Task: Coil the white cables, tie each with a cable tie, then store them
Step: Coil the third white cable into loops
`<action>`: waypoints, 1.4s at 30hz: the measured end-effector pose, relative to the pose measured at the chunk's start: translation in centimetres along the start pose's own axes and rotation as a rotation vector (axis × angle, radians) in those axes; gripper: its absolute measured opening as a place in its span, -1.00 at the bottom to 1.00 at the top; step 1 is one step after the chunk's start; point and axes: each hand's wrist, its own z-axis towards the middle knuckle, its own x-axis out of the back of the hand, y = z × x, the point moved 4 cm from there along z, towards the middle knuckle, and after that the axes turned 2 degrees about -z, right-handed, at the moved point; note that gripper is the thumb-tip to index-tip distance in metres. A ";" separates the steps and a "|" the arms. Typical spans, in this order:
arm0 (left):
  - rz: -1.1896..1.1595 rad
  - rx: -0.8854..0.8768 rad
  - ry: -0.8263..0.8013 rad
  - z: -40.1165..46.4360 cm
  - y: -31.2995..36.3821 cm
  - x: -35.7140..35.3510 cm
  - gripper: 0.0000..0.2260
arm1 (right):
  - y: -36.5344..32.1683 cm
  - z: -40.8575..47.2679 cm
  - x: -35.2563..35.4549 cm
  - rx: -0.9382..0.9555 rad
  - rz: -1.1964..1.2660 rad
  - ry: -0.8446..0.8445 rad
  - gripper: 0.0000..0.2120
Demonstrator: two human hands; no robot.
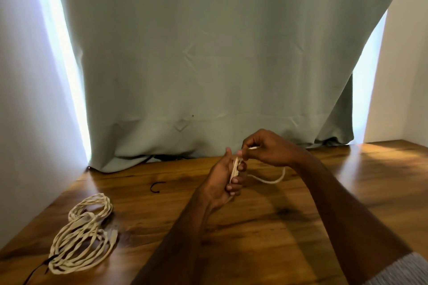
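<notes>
Two hands mid-frame: left hand [223,177] grips small white cable coil [235,166] steady; right hand [266,148] fingers pinch its loose end to wrap.

A wooden table [266,227] with a glossy, warm brown grain fills the lower half of the view. Behind its far edge hangs a pale grey-green curtain [208,53], its hem resting on the tabletop. Bright daylight enters through gaps at both sides of the curtain. A plain white wall [27,99] stands left; another white wall [403,76] stands right.
</notes>
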 end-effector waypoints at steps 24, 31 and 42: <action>-0.317 -0.154 0.053 -0.3 0.2 1.7 -0.48 | 2.6 -1.0 -7.9 -0.354 0.785 0.071 -0.60; -0.278 -0.195 0.161 -0.3 -0.1 1.9 -0.55 | 2.1 0.2 -7.1 -0.128 0.513 0.297 -0.64; -0.428 -0.107 -0.264 -0.4 0.7 0.7 -0.57 | 2.2 0.4 -7.3 -0.246 0.852 0.227 -0.59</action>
